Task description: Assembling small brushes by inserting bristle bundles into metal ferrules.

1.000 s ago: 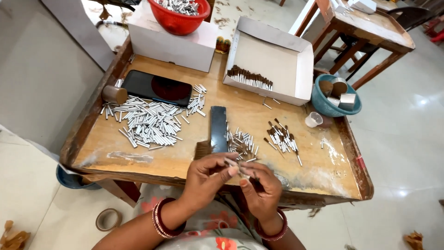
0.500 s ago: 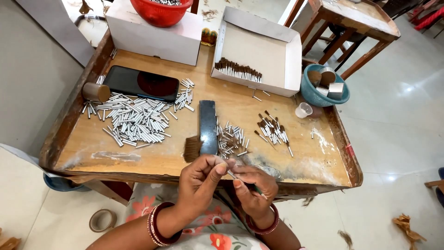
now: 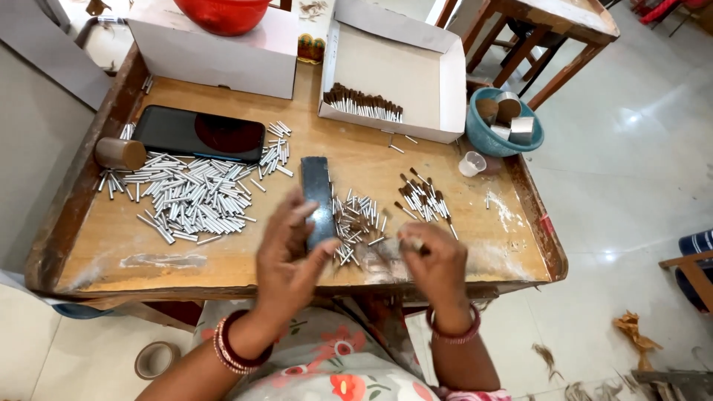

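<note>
- Head view: the left hand [image 3: 293, 249] is over the near edge of the wooden table [image 3: 223, 260], fingers spread and loose, holding nothing; its fingertips lie on or just above the near end of a dark flat bar [image 3: 318, 199], though whether they touch it cannot be told.
- The right hand [image 3: 434, 263] is just right of it, thumb and fingers pinched together on a small metal tube [image 3: 417, 243], which sticks out at the fingertips; the hand is blurred.
- Between and just beyond both hands lies a small heap of short tubes [image 3: 358, 223], right beside the bar.
- Farther right, a small bunch of brown-tipped sticks [image 3: 425, 199] lies on the table, near the right hand.
- To the left, well apart from the hands, is a big pile of silver tubes [image 3: 193, 197], with a black phone [image 3: 199, 134] behind it and a brown roll [image 3: 120, 154] at its left end.
- At the far side, an open white box [image 3: 416, 74] holds a row of brown-tipped sticks [image 3: 362, 104]; a teal bowl [image 3: 505, 134] and a small clear cup [image 3: 471, 163] are at the right edge.
</note>
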